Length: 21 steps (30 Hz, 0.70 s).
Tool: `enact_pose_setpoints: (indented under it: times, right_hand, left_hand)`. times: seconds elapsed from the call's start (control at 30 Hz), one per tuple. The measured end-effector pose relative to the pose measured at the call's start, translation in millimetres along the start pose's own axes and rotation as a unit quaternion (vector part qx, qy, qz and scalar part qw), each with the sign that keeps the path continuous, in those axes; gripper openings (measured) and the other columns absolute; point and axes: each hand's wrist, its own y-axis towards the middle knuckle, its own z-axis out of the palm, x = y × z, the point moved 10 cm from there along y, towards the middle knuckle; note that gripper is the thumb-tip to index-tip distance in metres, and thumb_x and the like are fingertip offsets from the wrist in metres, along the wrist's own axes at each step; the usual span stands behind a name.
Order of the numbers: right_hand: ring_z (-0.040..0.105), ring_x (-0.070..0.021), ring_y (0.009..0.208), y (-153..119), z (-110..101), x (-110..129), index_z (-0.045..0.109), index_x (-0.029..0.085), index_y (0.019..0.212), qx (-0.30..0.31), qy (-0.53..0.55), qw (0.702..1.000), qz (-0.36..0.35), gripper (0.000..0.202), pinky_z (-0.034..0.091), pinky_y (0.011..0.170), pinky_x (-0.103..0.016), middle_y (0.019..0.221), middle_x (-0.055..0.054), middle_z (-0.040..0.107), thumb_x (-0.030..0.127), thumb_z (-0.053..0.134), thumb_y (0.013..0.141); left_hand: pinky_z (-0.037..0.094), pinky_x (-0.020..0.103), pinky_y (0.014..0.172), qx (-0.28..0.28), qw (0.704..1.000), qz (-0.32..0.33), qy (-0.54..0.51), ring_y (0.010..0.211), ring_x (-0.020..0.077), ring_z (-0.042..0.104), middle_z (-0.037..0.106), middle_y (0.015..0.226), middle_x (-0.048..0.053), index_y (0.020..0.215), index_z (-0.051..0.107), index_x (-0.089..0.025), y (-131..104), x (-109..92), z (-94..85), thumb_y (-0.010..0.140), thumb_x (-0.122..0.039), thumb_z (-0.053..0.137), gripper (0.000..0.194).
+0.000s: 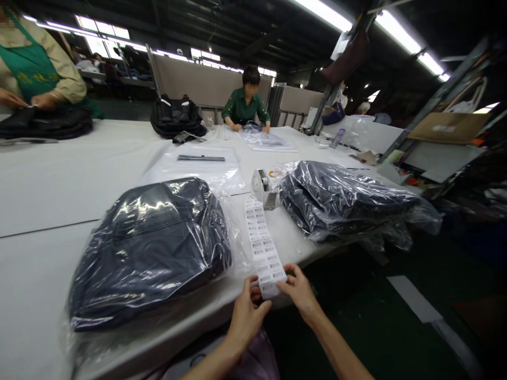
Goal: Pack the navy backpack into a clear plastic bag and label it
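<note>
two bare forearms come up from the lower edge, no sleeves, no watch, no rings or gloves to be seen on the left hand or the right hand; below them shows a bit of pale pinkish-lilac clothing at the lap

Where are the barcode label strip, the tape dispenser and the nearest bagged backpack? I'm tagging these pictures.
barcode label strip (261, 243), head view, middle of the strip.
tape dispenser (264, 187), head view, its white body.
nearest bagged backpack (150, 248), head view, centre of the dark fabric.
</note>
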Motion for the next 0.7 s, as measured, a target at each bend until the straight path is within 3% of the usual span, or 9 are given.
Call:
enact_pose_setpoints:
  times: [0.1,0.17,0.23,0.3,0.37,0.43,0.57,0.63,0.7]
  right_hand:
    - [0.062,-0.0172,0.069,-4,7,14,0.034,0.024,0.104,0.048,0.107,0.993,-0.002,0.055,0.046,0.067,-0.028,0.079,0.000,0.066,0.035,0.072,0.066]
    - [0.063,-0.0190,0.076,-5,7,27,0.036,0.024,0.106,0.069,0.104,0.992,-0.025,0.052,0.047,0.072,-0.031,0.084,-0.002,0.066,0.036,0.071,0.069]
    - [0.062,-0.0209,0.086,-5,1,40,0.042,0.023,0.110,0.064,0.024,0.995,-0.067,0.046,0.047,0.079,-0.035,0.093,-0.005,0.064,0.038,0.066,0.074]
    - [0.057,-0.0228,0.097,-5,-8,54,0.053,0.024,0.113,0.021,-0.128,0.983,-0.127,0.040,0.043,0.089,-0.039,0.103,-0.007,0.058,0.038,0.063,0.077]
    - [0.050,-0.0246,0.105,-6,-13,69,0.063,0.026,0.108,-0.030,-0.268,0.945,-0.186,0.033,0.038,0.096,-0.041,0.108,-0.007,0.052,0.037,0.064,0.077]
    - [0.048,-0.0255,0.107,-8,-9,79,0.070,0.028,0.096,-0.053,-0.330,0.915,-0.226,0.022,0.038,0.096,-0.041,0.107,-0.007,0.050,0.037,0.064,0.077]
    - [0.051,-0.0266,0.104,-15,3,85,0.073,0.027,0.077,-0.052,-0.327,0.903,-0.273,0.016,0.043,0.091,-0.039,0.105,-0.008,0.056,0.037,0.061,0.078]
    - [0.055,-0.0274,0.100,-15,-12,84,0.071,0.028,0.076,-0.089,-0.280,0.920,-0.259,0.019,0.046,0.089,-0.039,0.101,-0.008,0.061,0.043,0.060,0.077]
    - [0.059,-0.0284,0.095,-5,-47,78,0.068,0.028,0.077,-0.172,-0.201,0.942,-0.205,0.027,0.050,0.085,-0.039,0.096,-0.007,0.065,0.053,0.058,0.074]
  left_hand:
    - [0.043,0.025,0.062,-0.006,1.000,0.005,-0.022,0.067,0.0138,0.055,0.063,0.093,0.005,0.126,0.036,-0.017,6,-5,4.1,0.066,-0.021,0.067,0.068]
    - [0.040,0.025,0.058,-0.008,0.999,0.005,-0.035,0.060,0.0131,0.052,0.063,0.081,0.003,0.120,0.045,-0.015,13,-8,6.1,0.066,-0.024,0.066,0.059]
    - [0.041,0.026,0.059,-0.011,0.999,0.014,-0.034,0.062,0.0149,0.053,0.062,0.073,0.002,0.107,0.055,-0.013,20,-12,7.4,0.068,-0.025,0.064,0.042]
    - [0.042,0.027,0.063,-0.019,0.999,0.029,-0.016,0.065,0.0165,0.055,0.063,0.072,0.003,0.098,0.061,-0.014,24,-17,6.7,0.069,-0.024,0.063,0.030]
    - [0.042,0.027,0.065,-0.024,0.999,0.042,-0.006,0.067,0.0169,0.056,0.064,0.073,0.002,0.094,0.064,-0.015,26,-21,5.5,0.071,-0.024,0.062,0.024]
    - [0.042,0.026,0.067,-0.016,0.998,0.059,0.004,0.069,0.0176,0.057,0.066,0.074,0.001,0.088,0.066,-0.018,27,-26,6.4,0.074,-0.025,0.060,0.017]
    - [0.045,0.028,0.073,-0.009,0.996,0.084,0.032,0.078,0.0208,0.060,0.069,0.078,0.003,0.078,0.069,-0.018,28,-34,9.9,0.081,-0.030,0.054,0.020]
    - [0.046,0.031,0.072,-0.011,0.996,0.075,0.052,0.075,0.0226,0.061,0.068,0.070,0.004,0.069,0.070,-0.017,27,-37,11.1,0.080,-0.034,0.055,0.025]
    - [0.048,0.033,0.069,0.003,0.995,0.067,0.072,0.071,0.0246,0.062,0.066,0.063,0.004,0.065,0.070,-0.018,23,-43,10.5,0.075,-0.039,0.062,0.025]
